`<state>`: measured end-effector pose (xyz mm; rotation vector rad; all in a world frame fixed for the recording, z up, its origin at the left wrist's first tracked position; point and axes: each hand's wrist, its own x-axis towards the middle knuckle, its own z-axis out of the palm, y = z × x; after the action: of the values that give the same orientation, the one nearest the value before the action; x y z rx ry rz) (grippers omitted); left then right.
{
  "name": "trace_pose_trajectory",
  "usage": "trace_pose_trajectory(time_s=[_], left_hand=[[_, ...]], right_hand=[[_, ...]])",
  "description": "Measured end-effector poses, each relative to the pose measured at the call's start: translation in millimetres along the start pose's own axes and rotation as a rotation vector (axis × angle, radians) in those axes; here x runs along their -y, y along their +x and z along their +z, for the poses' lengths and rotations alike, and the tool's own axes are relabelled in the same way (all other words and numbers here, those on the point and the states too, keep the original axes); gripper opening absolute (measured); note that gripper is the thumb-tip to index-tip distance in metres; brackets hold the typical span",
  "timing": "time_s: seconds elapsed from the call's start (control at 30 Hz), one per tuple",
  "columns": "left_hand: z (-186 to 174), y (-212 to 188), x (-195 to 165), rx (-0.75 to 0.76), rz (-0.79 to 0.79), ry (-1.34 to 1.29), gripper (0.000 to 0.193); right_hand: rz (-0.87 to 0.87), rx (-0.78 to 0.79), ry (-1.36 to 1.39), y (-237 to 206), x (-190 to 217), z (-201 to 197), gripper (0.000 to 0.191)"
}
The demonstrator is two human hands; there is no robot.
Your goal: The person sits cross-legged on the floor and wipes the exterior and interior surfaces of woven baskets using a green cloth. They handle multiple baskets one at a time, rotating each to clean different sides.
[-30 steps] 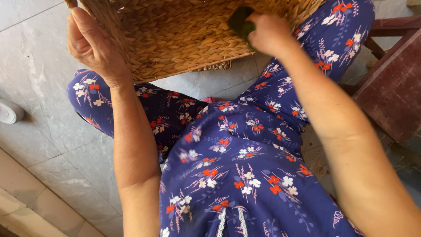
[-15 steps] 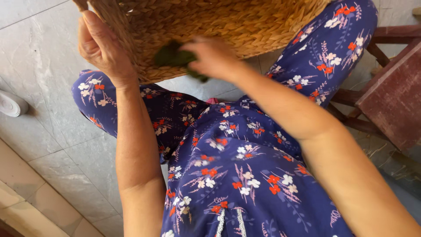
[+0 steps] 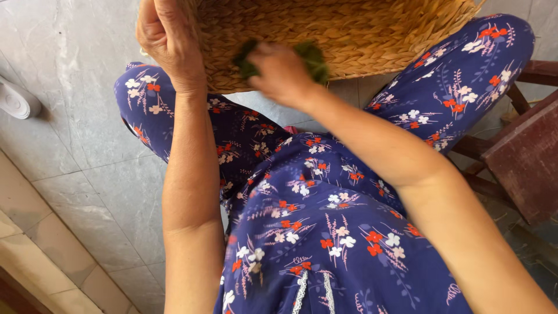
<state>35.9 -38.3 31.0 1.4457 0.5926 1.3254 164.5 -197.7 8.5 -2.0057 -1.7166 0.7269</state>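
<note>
Here the left hand (image 3: 168, 43) grips the woven basket (image 3: 337, 35); the right hand (image 3: 282, 72), clutching a green scouring pad (image 3: 311, 58), could snag loose weave.

I see woven straw basket (image 3: 349, 35) cut off by top edge | right hand (image 3: 282, 72) motion-blurred, covering most of dark green cloth (image 3: 314, 58) | left hand (image 3: 168, 40) fingertips cropped | white object (image 3: 14, 102) cut at left edge
</note>
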Motion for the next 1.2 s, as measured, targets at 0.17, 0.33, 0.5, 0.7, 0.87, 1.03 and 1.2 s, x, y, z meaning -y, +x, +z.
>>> trace_pose_trajectory(time_s=[0.17,0.33,0.5,0.7,0.87,1.03,1.2], left_hand=[[-1,-1,5,-0.021,-0.011,-0.014,0.042],[-1,-9,7,-0.002,-0.062,-0.098,0.041],[-2,-11,13,-0.004,-0.049,-0.049,0.039],[-3,-8,11,-0.031,-0.026,0.071,0.038],[2,-3,-2,-0.023,-0.07,-0.053,0.04],[7,-5,-10,-0.038,-0.081,-0.003,0.042],[7,-5,-10,-0.03,-0.074,0.064,0.042]], right_hand=[[-0.193,0.056,0.153,12,45,-8,0.049],[-0.093,0.187,-0.117,-32,-14,-63,0.059],[0.106,0.1,-0.261,-57,-50,-88,0.043],[0.013,0.044,-0.022,-2,13,-36,0.046],[-0.246,0.122,0.254,20,32,-17,0.05],[-0.007,0.202,-0.043,-5,-29,-48,0.051],[0.155,0.014,-0.225,-23,-109,-77,0.042]])
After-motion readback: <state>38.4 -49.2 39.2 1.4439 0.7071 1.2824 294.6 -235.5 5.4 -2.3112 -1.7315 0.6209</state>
